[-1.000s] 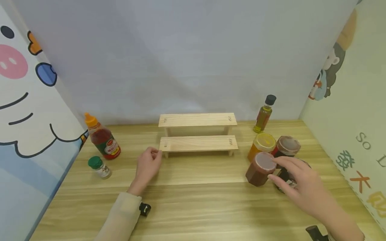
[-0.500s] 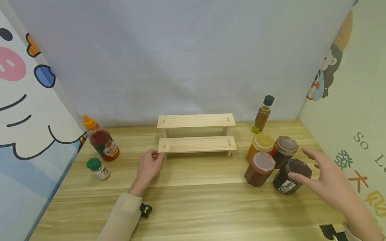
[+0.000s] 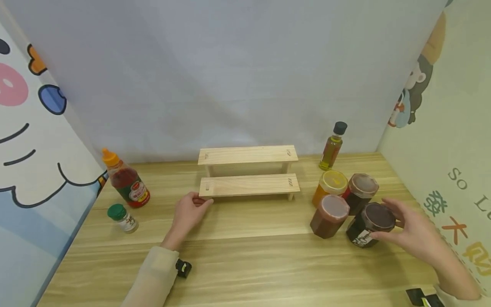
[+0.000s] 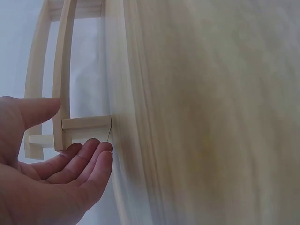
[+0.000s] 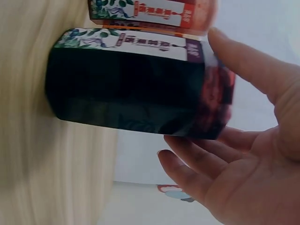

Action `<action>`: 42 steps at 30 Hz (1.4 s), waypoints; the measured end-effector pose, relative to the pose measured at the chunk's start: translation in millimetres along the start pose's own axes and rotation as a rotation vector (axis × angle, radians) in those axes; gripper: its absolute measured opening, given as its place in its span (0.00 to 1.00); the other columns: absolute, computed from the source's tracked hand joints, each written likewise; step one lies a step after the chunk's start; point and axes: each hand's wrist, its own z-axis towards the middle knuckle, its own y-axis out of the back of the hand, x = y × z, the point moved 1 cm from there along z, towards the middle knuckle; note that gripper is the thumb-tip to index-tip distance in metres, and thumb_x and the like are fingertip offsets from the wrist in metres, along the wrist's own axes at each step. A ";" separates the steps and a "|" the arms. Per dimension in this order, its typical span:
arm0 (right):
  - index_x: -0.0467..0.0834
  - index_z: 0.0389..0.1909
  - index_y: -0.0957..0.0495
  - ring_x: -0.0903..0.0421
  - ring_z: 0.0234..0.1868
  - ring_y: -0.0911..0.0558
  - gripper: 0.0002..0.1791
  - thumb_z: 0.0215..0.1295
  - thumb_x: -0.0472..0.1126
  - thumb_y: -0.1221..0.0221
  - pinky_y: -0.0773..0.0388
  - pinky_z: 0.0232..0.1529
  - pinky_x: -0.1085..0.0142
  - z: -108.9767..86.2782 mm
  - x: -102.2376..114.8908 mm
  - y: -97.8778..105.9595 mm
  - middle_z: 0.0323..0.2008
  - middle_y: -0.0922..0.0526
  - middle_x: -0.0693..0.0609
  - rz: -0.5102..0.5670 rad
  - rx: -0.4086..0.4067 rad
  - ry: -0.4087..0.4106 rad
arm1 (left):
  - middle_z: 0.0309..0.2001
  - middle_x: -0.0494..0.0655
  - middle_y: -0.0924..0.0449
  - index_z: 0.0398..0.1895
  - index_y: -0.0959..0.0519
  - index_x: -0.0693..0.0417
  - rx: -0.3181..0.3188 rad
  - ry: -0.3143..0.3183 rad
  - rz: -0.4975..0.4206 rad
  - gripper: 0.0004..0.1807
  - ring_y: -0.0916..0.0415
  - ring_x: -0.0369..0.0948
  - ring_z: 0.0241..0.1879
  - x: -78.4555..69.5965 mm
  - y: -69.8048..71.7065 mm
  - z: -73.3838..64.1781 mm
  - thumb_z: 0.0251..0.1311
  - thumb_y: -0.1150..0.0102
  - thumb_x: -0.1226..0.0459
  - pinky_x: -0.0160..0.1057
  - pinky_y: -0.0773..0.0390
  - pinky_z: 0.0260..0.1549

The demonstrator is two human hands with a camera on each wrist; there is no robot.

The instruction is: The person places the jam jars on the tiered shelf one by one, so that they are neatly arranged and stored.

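My right hand [image 3: 412,234] is round the top of a dark jam jar [image 3: 360,230], thumb on one side and fingers on the other. In the right wrist view this faceted jar [image 5: 126,89] has a leafy label, and its base is by the tabletop. A reddish-brown jar [image 3: 326,219] stands beside it. At the left end of a two-step wooden shelf [image 3: 249,185], my left hand [image 3: 189,215] pinches the lower board. The left wrist view has the thumb against the board's edge and the curled fingers by the shelf's leg [image 4: 86,123].
Behind the two jars stand a yellow-lidded jar [image 3: 331,185], another dark red jar [image 3: 360,192] and an oil bottle [image 3: 331,149]. On the left are a sauce bottle [image 3: 130,183] with an orange cap and a green-capped shaker [image 3: 124,219]. A pale backdrop [image 3: 245,85] rises behind the table.
My right hand has left the reddish-brown jar, moved right and closed in round the dark jar. The left hand stays at the shelf's left end.
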 end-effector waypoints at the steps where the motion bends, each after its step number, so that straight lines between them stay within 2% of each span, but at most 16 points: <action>1: 0.24 0.63 0.43 0.29 0.50 0.26 0.52 0.45 0.44 0.24 0.23 0.42 0.66 0.7 -1.7 -1.6 0.56 0.32 0.26 0.019 0.005 -0.004 | 0.40 0.56 0.19 0.48 0.25 0.67 0.004 0.003 0.001 0.24 0.21 0.49 0.40 -0.3 0.2 -0.3 0.59 0.36 0.55 0.47 0.24 0.42; 2: 0.24 0.63 0.42 0.32 0.49 0.24 0.51 0.45 0.43 0.24 0.24 0.40 0.71 1.4 -3.5 -3.2 0.54 0.31 0.26 0.033 0.007 -0.012 | 0.40 0.56 0.19 0.48 0.25 0.67 0.006 0.002 0.002 0.24 0.20 0.49 0.40 -0.4 0.4 -0.3 0.58 0.35 0.56 0.47 0.24 0.42; 4: 0.24 0.62 0.41 0.49 0.47 0.20 0.48 0.46 0.41 0.25 0.28 0.37 0.78 2.3 -6.7 -5.9 0.53 0.29 0.28 0.062 0.007 -0.026 | 0.39 0.55 0.19 0.46 0.24 0.67 0.006 -0.002 0.007 0.22 0.20 0.49 0.39 -1.0 0.6 0.5 0.57 0.34 0.57 0.47 0.24 0.41; 6: 0.25 0.61 0.41 0.52 0.46 0.21 0.47 0.46 0.40 0.25 0.27 0.37 0.76 2.7 -8.5 -8.1 0.51 0.28 0.29 0.074 0.011 -0.042 | 0.37 0.54 0.18 0.45 0.23 0.67 0.004 -0.004 0.012 0.20 0.20 0.48 0.37 -1.9 0.9 1.5 0.57 0.34 0.58 0.46 0.24 0.40; 8: 0.24 0.61 0.41 0.65 0.44 0.23 0.46 0.46 0.38 0.25 0.27 0.36 0.76 3.0 -10.2 -9.2 0.51 0.28 0.29 0.083 0.009 -0.047 | 0.36 0.54 0.18 0.44 0.23 0.66 0.004 0.003 0.013 0.20 0.20 0.47 0.36 -2.0 1.5 2.4 0.57 0.34 0.58 0.46 0.23 0.39; 9: 0.24 0.61 0.41 0.69 0.44 0.24 0.46 0.46 0.38 0.25 0.27 0.36 0.77 3.1 -10.6 -9.4 0.51 0.29 0.28 0.089 0.010 -0.047 | 0.36 0.54 0.18 0.43 0.22 0.66 0.003 0.008 0.013 0.20 0.20 0.47 0.36 -1.9 2.0 2.6 0.57 0.34 0.57 0.46 0.23 0.38; 11: 0.24 0.61 0.41 0.69 0.44 0.24 0.46 0.46 0.38 0.25 0.28 0.36 0.77 3.2 -10.7 -9.9 0.51 0.29 0.28 0.095 0.014 -0.047 | 0.37 0.54 0.18 0.44 0.22 0.66 0.004 0.021 0.009 0.23 0.20 0.47 0.37 -1.8 3.0 2.6 0.56 0.34 0.55 0.46 0.23 0.38; 13: 0.24 0.61 0.40 0.79 0.42 0.30 0.45 0.46 0.37 0.26 0.28 0.36 0.77 3.4 -11.1 -9.8 0.51 0.28 0.29 0.103 0.012 -0.038 | 0.37 0.55 0.18 0.45 0.22 0.66 0.006 0.029 0.004 0.25 0.20 0.47 0.37 -1.1 3.8 2.7 0.56 0.34 0.53 0.46 0.23 0.37; 21: 0.25 0.61 0.39 0.77 0.41 0.28 0.44 0.47 0.37 0.26 0.27 0.35 0.75 2.4 -10.5 -10.0 0.50 0.27 0.30 0.094 0.013 -0.032 | 0.32 0.52 0.17 0.39 0.19 0.64 -0.020 0.015 0.037 0.23 0.23 0.43 0.29 2.1 2.5 7.3 0.60 0.38 0.49 0.40 0.26 0.28; 27: 0.25 0.61 0.40 0.78 0.41 0.28 0.46 0.46 0.37 0.25 0.26 0.36 0.75 2.6 -10.7 -10.9 0.50 0.27 0.30 0.103 0.022 -0.043 | 0.32 0.54 0.18 0.39 0.20 0.65 -0.016 0.016 0.034 0.24 0.24 0.42 0.26 3.0 2.1 7.7 0.62 0.40 0.50 0.38 0.27 0.24; 33: 0.25 0.61 0.39 0.77 0.41 0.28 0.46 0.44 0.36 0.24 0.26 0.37 0.76 2.0 -14.7 -11.8 0.51 0.27 0.29 0.136 0.027 -0.046 | 0.33 0.54 0.17 0.41 0.20 0.66 0.000 0.030 0.011 0.24 0.23 0.42 0.28 3.4 2.1 6.8 0.63 0.41 0.50 0.38 0.26 0.25; 42: 0.28 0.63 0.38 0.74 0.43 0.25 0.44 0.47 0.36 0.26 0.26 0.38 0.75 0.3 -22.8 -13.1 0.53 0.27 0.31 0.204 0.029 -0.065 | 0.31 0.51 0.17 0.41 0.20 0.64 0.014 0.031 0.000 0.22 0.23 0.41 0.28 3.4 2.0 8.3 0.64 0.42 0.51 0.37 0.27 0.25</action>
